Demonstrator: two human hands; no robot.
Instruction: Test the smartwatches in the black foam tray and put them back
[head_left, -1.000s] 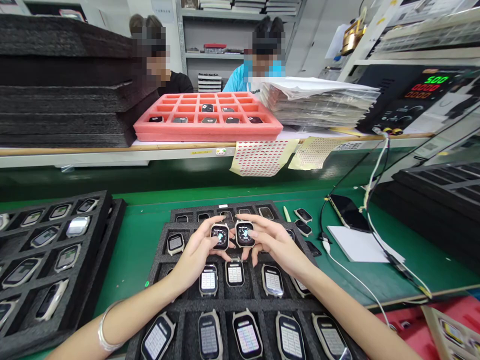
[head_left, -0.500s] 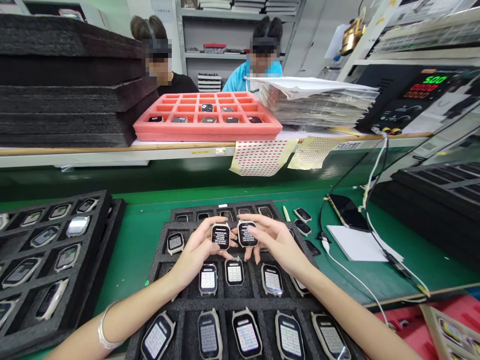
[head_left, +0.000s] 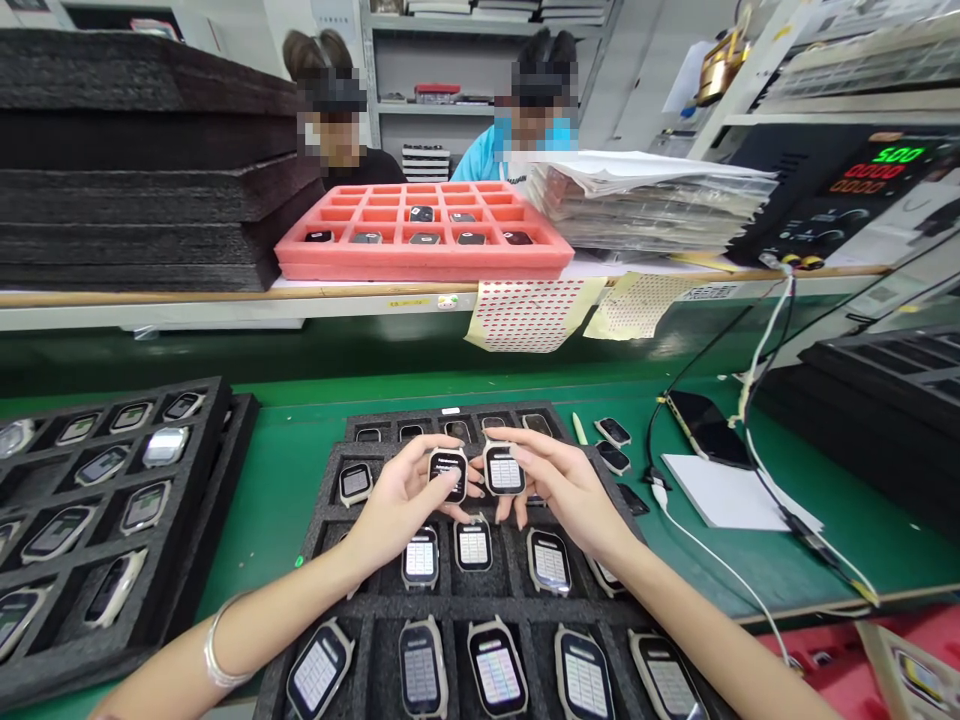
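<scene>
We've one watch [head_left: 442,462] clamped in left hand [head_left: 409,490], another watch [head_left: 502,474] in right hand [head_left: 561,478], probably atop bracing fingers [head_left: 454,513]: light taps now!

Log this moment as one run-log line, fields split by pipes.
Left hand: holding one watch, showing white text on black | right hand: holding second watch, showing pale grid | beneath: black foam tray with more watches
</scene>
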